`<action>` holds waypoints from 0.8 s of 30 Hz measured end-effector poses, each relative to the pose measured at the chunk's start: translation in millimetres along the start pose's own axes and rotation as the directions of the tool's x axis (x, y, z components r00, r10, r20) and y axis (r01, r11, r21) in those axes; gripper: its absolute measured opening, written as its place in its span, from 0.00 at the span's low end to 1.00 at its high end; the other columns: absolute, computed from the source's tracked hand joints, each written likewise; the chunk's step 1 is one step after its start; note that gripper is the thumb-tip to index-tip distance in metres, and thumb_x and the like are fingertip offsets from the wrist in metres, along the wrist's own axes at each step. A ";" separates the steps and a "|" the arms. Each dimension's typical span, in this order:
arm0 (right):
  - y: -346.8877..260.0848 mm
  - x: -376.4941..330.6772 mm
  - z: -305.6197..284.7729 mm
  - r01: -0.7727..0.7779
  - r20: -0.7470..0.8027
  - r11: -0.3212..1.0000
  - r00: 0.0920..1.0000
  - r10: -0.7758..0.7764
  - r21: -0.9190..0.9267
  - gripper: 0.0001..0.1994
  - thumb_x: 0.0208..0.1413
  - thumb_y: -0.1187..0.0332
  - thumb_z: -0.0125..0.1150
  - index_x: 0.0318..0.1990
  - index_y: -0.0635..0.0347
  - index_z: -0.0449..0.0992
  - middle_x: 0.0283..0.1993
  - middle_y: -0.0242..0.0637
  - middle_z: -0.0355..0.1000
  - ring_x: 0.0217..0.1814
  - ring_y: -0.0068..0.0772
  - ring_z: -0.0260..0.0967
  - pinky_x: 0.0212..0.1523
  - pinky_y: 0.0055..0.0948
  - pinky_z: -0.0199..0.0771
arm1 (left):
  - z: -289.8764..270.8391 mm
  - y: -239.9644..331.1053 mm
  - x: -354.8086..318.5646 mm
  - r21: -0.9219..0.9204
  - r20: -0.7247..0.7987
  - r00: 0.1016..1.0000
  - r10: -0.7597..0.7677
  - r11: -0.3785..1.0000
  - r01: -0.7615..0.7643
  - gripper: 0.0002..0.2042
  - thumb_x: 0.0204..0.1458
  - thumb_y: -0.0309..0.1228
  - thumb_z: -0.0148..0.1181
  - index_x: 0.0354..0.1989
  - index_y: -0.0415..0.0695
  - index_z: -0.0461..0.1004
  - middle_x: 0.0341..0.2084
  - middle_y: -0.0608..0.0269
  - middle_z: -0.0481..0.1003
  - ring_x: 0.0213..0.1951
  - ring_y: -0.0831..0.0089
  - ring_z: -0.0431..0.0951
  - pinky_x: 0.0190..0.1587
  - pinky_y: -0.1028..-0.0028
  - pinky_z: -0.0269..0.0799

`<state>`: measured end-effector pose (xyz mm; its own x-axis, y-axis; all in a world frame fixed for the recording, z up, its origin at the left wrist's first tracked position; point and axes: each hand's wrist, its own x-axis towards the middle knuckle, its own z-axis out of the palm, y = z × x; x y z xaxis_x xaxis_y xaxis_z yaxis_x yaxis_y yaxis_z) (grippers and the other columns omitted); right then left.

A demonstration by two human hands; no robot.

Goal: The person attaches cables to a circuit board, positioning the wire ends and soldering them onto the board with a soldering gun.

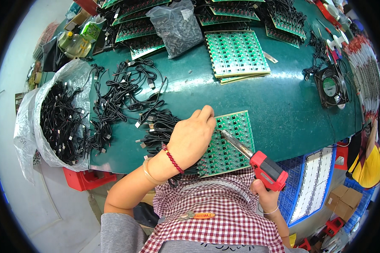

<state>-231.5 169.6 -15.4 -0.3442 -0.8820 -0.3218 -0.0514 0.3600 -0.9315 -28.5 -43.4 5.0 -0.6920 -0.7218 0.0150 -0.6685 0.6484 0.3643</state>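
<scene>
A green circuit board panel [232, 145] with rows of small dark components lies at the table's front edge, before my body. My left hand [193, 135] is over its left side, fingers bent and pressed together; whatever they pinch is hidden beneath them. My right hand [266, 196] grips a red and black soldering gun [269, 170] from below. Its metal barrel slants up to the left, and the tip is over the panel, close by my left fingers. Black USB cables [162, 122] lie bunched beside my left hand, some running under my wrist along the panel's left edge.
A clear plastic bag [40, 126] full of black cables sits at the left, with loose cables [126, 92] beside it. Stacked boards [238, 52] and a bag of small black parts [177, 31] are at the back. A fan [331, 86] stands at the right.
</scene>
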 end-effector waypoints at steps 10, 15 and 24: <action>4.1 -1.5 -1.6 -0.028 0.038 0.999 0.999 0.028 0.019 0.10 0.54 0.67 0.62 0.36 0.64 0.71 0.30 0.34 0.70 0.30 0.25 0.67 0.33 0.28 0.68 | 0.7 -0.1 -0.3 -0.002 -0.014 1.000 0.003 1.000 -0.003 0.06 0.42 0.21 0.57 0.30 0.37 0.70 0.38 0.61 0.68 0.38 0.65 0.74 0.32 0.69 0.75; 3.2 -3.0 -4.2 0.019 -0.004 0.999 1.000 -0.019 0.041 0.14 0.58 0.64 0.57 0.24 0.64 0.67 0.18 0.34 0.64 0.19 0.27 0.62 0.23 0.28 0.65 | 0.2 0.6 0.0 -0.001 -0.010 1.000 -0.003 1.000 0.003 0.06 0.42 0.21 0.57 0.30 0.37 0.70 0.38 0.61 0.68 0.38 0.65 0.74 0.32 0.69 0.75; 20.3 -9.0 -13.5 -0.081 0.023 0.995 0.997 0.080 0.052 0.16 0.51 0.70 0.66 0.46 0.64 0.73 0.40 0.34 0.72 0.39 0.25 0.69 0.40 0.27 0.72 | -4.0 -0.1 -1.9 -0.065 -0.010 1.000 -0.017 0.998 0.016 0.04 0.45 0.23 0.58 0.30 0.38 0.70 0.36 0.59 0.67 0.36 0.63 0.74 0.33 0.66 0.74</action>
<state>-242.1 189.0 -29.2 -0.3256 -0.8571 -0.3991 0.0251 0.4141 -0.9099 -26.0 -43.1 8.6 -0.6776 -0.7352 0.0181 -0.6605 0.6192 0.4246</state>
